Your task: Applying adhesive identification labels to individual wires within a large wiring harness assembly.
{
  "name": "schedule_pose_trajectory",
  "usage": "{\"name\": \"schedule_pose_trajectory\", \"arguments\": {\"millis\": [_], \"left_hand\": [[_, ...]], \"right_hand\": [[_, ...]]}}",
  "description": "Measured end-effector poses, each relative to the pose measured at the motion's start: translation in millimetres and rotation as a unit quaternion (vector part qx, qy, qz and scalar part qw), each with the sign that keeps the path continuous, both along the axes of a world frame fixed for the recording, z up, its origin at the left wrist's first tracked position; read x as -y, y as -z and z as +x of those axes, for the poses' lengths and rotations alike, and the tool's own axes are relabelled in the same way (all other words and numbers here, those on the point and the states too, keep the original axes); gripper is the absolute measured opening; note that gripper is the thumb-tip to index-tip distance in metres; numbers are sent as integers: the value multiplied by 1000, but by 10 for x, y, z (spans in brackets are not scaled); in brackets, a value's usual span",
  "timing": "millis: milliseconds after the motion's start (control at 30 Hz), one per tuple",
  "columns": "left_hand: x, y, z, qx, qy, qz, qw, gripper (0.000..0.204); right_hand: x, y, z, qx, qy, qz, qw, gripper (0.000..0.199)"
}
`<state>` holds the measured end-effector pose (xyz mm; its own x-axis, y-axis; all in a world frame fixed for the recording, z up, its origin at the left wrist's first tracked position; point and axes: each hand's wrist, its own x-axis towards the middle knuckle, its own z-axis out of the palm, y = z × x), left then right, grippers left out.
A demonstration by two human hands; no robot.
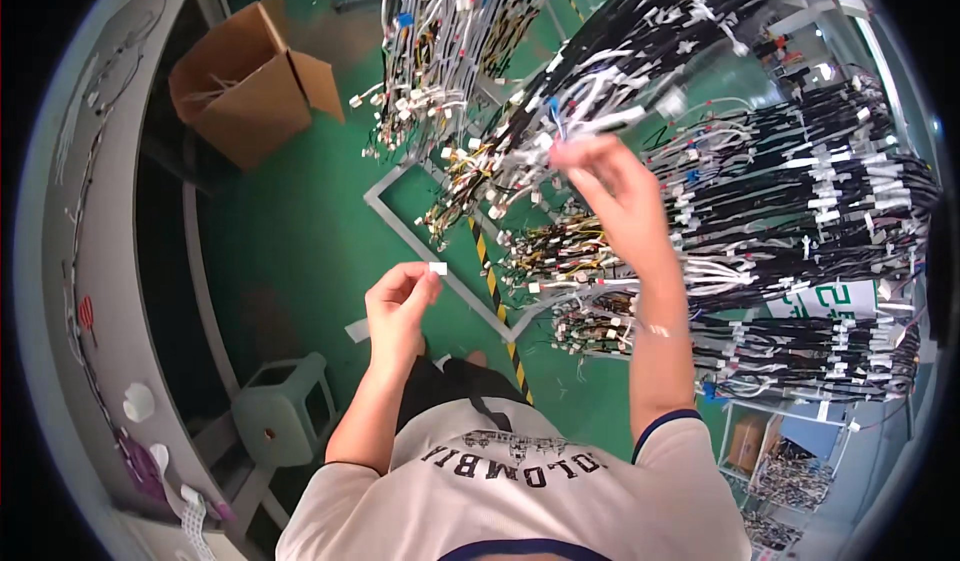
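My left hand (392, 306), closed in a pinch, holds a small white label (438, 269) between thumb and forefinger, out in front of my body. Farther forward and to the right, my right hand (625, 201) is raised to a hanging bundle of black and white wire harnesses (590, 81). Its thumb and forefinger close on the end of a harness there, slightly blurred, so the exact wire or connector is unclear. A blue connector (555, 107) shows just beyond those fingertips.
More wire harnesses (790, 201) fill the right side; another bundle (430, 51) hangs at the far middle. A grey metal frame (440, 271) crosses the green floor. At left are an open cardboard box (245, 91), a plastic stool (285, 411) and a long workbench (115, 251).
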<state>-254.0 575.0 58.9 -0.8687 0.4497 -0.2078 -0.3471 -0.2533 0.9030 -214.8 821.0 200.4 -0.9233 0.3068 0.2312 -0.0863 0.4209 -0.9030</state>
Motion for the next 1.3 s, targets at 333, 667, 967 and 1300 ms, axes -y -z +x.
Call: {"name": "schedule_pose_trajectory", "arguments": {"millis": [333, 667, 967, 1300], "left_hand": [[161, -63, 26, -106, -4, 97, 990, 5], [208, 41, 39, -76, 71, 173, 979, 11], [241, -58, 248, -93, 213, 223, 947, 14], [224, -203, 288, 366, 183, 345, 845, 14]], "right_hand": [[297, -29, 601, -23, -174, 21, 984, 25], [537, 593, 590, 1, -129, -556, 821, 19], [779, 585, 568, -80, 22, -690, 719, 21], [996, 667, 710, 38, 50, -481, 874, 34]]}}
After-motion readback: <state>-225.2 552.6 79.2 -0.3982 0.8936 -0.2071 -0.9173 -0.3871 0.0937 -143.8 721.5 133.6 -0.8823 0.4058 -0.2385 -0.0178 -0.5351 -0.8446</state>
